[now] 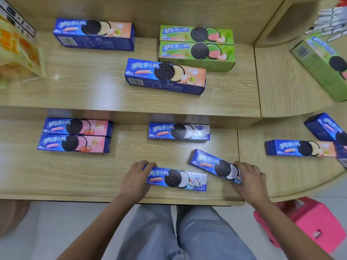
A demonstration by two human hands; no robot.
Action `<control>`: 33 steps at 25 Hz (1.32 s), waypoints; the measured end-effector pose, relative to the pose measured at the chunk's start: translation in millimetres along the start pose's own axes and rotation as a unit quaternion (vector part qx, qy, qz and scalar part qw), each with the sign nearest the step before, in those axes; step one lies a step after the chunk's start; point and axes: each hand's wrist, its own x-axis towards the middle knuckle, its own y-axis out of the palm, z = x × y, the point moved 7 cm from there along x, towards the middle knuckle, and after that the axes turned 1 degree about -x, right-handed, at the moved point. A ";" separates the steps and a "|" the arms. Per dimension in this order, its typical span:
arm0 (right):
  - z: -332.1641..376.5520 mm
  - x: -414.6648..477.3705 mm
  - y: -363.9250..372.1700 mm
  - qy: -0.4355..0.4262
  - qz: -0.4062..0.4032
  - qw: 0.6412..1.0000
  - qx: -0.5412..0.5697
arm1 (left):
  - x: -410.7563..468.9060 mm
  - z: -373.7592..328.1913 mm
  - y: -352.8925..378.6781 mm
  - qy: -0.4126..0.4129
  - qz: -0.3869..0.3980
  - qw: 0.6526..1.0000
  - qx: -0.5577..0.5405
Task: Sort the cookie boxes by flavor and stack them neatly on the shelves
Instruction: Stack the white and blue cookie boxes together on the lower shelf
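Note:
On the lower shelf (pixel 56 175), my left hand (pixel 136 178) grips the left end of a blue-and-white cookie box (pixel 178 179) lying flat near the front edge. My right hand (pixel 247 177) holds the right end of a second blue-and-white box (pixel 212 164), tilted diagonally. A third box of that flavor (pixel 179 131) lies behind them. Two pink strawberry boxes (pixel 75 135) lie side by side at the left. On the upper shelf (pixel 84 87) are two peach boxes (pixel 93 33) (pixel 165 76) and two green boxes (pixel 197 50).
A yellow snack bag (pixel 18 53) leans at the upper left. The right-hand shelf unit holds a green box (pixel 323 66) above and two blue peach boxes (pixel 300 148) (pixel 326 128) below. A pink stool (pixel 308 222) stands on the floor at right, beside my legs.

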 end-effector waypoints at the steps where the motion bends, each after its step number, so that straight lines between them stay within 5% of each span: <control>1: 0.6 -0.7 -3.3 0.004 -0.011 1.000 0.006 | -0.4 0.2 -1.2 0.004 -0.007 1.000 -0.021; 9: 61.3 11.0 -62.2 -0.108 -0.101 0.989 -0.026 | 0.6 -2.1 -2.8 0.028 -0.036 0.993 -0.110; 13: 111.8 29.3 -49.1 -0.185 -0.095 0.977 -0.045 | 0.1 -2.0 -2.5 -0.096 -0.077 0.959 -0.253; 16: 138.2 40.8 -34.5 -0.203 -0.087 0.974 -0.046 | -2.4 -6.7 -3.9 -0.112 -0.105 0.930 -0.334; 24: 141.8 53.1 -9.1 -0.189 -0.016 0.981 0.051 | 4.2 -3.1 2.5 -0.089 -0.102 0.948 -0.286; 27: 134.7 51.3 -19.2 -0.197 -0.045 0.976 0.076 | 5.9 -3.4 -0.4 -0.094 -0.102 0.940 -0.311; 30: 92.7 42.9 -28.8 -0.120 -0.051 0.972 0.193 | 3.8 2.6 0.3 -0.112 -0.087 0.925 -0.353; 33: 43.6 15.4 7.3 0.012 0.056 0.941 0.334 | 0.9 16.3 8.8 -0.138 -0.074 0.917 -0.367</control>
